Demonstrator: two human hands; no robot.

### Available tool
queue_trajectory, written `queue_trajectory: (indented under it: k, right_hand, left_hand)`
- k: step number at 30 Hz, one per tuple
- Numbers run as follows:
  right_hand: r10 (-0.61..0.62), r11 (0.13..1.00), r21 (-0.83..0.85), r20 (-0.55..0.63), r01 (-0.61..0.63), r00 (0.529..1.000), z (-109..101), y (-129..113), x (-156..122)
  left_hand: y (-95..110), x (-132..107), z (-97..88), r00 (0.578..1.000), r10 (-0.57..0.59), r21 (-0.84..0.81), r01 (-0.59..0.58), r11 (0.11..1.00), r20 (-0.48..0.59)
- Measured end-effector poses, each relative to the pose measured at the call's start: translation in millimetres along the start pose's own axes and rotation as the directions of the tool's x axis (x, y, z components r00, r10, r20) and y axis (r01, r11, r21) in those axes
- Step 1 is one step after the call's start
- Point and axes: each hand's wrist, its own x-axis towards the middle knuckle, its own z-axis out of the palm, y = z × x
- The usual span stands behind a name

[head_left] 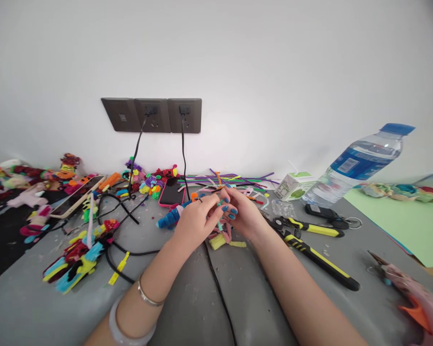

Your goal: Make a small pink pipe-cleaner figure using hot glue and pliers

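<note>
Both my hands meet above the middle of the grey table. My left hand (pixel 195 218) pinches a short teal pipe cleaner (pixel 220 225), its fingers closed. My right hand (pixel 243 214) has its fingers curled in around the same piece from the other side. Most of that piece is hidden behind the fingers. Just below them lies a pink and yellow fuzzy pipe-cleaner piece (pixel 219 241), partly covered by the hands. A blue fuzzy coil (pixel 169 218) rests left of my left hand.
Wire strippers (pixel 321 259), a pink glue gun (pixel 406 288), a tilted-looking water bottle (pixel 361 163) and a drink carton (pixel 295 186) stand or lie right. Pipe cleaners (pixel 234 179) line the wall. Left are a phone (pixel 171 192), black cables (pixel 110 254) and fuzzy figures (pixel 79 259).
</note>
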Motion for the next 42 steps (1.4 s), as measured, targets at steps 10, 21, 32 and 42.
queue_trajectory:
  k: [10,21,32,42]
  right_hand:
    - [0.032,0.955,0.295,0.049,-0.045,0.998,9,7,0]
    - [0.045,0.921,0.383,0.081,-0.072,0.996,12,5,-2]
    - [-0.047,0.914,0.405,0.090,0.006,0.995,11,4,-2]
    - [-0.265,0.964,0.002,-0.091,0.266,0.960,-7,-8,-1]
  left_hand:
    - [-4,3,10.6,0.989,-0.063,-0.321,0.017,0.947,-0.134]
    - [1,3,11.8,0.984,-0.105,-0.423,0.035,0.906,-0.143]
    - [2,1,15.9,0.966,-0.203,-0.541,0.087,0.837,-0.159]
    - [-3,0,7.0,0.992,-0.128,-0.207,0.128,0.970,0.015]
